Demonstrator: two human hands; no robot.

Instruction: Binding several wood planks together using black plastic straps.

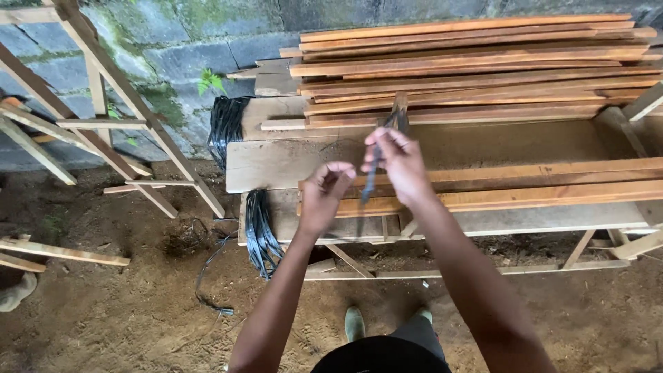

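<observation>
A: Head view. What are the hands doing?

B: Both are raised over the bench (pixel 442 148), close together. The right hand (pixel 398 166) pinches a dark strap (pixel 371 181) between thumb and fingertips. The strap runs up past the fingers towards the slat stack and hangs down below the hand, in front of the bench's near edge.

A: And the left?

B: The left hand (pixel 323 193) sits just beside the right, a little lower, fingers curled in. It is next to the strap, but I cannot tell whether it actually grips it.

A: What lies on the bench?

B: Two long slats (pixel 545 183) lie lengthwise on the near side, right behind the hands. A big stack (pixel 469 65) of reddish slats fills the far side.

A: Anything else around it?

B: A bundle (pixel 260 231) of the same dark strap hangs off the bench's left end, and another bundle (pixel 225 124) sits at its far left corner. Loose strap trails on the dirt below. Left of the bench stands a frame (pixel 117 124) of pale slats against the stone wall (pixel 173 41). Under the bench's near edge the person's green boots (pixel 354 322) show on the dirt floor.
</observation>
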